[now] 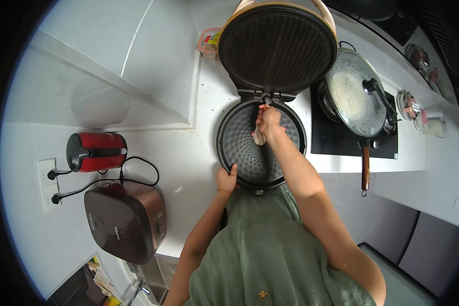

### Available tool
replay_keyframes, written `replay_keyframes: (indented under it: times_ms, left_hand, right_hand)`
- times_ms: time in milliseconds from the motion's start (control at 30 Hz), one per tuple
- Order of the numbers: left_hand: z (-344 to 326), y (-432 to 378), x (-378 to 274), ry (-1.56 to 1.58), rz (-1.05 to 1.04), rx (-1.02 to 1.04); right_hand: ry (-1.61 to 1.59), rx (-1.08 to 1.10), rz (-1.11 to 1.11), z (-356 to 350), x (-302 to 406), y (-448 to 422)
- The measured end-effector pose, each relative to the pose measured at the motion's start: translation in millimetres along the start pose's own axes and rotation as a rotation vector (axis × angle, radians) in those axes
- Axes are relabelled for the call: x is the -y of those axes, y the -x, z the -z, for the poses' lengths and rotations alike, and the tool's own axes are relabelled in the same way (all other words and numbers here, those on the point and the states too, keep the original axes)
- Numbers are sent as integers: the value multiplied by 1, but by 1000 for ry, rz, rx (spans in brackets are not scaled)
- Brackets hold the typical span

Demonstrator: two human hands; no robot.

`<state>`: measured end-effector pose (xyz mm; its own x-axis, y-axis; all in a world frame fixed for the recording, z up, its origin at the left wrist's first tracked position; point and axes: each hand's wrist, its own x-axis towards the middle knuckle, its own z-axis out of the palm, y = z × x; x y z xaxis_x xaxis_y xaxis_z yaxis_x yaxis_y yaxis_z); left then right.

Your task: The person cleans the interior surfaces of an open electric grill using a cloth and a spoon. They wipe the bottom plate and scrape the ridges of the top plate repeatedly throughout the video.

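Note:
An electric griddle stands before me with its ridged lid [277,46] raised. Its round, dimpled lower plate [244,158] lies beneath the lid. My right hand [269,119] reaches over the plate to the hinge side, closed around a pale cloth [259,137] with bits of pink showing. Part of the cloth hangs below the fingers, and the hand hides the rest. At the near left edge of the plate, my left hand [226,179] grips the rim, thumb on top.
Right of the griddle, a glass-lidded pan [354,99] sits on a black cooktop [329,143], its wooden handle [365,168] jutting toward me. A red electric kettle [103,152] and a brown rice cooker [118,222] stand left, with black cords. A plastic container [209,41] rests behind the griddle.

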<state>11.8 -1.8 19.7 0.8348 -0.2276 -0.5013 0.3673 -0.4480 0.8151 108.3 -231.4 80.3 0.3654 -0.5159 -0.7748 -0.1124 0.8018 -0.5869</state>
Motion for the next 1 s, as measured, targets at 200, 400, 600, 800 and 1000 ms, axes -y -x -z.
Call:
replay_keyframes:
  times_ms: [200, 400, 600, 800, 1000]
  left_hand:
    - [-2, 2, -10, 51, -10, -10]
    - [-5, 2, -7, 123, -15, -2]
    - [-3, 1, -3, 136, -28, 35]
    - [-3, -1, 2, 106, -65, 63]
    - [-2, 1, 1, 58, -35, 22]
  right_hand:
    - [370, 25, 347, 23, -15, -11]
    - [656, 54, 637, 67, 24, 19]
    - [1214, -254, 1044, 82, 103, 49]
    - [1269, -295, 1176, 74, 135, 50]
    - [1345, -385, 1073, 62, 130, 36]
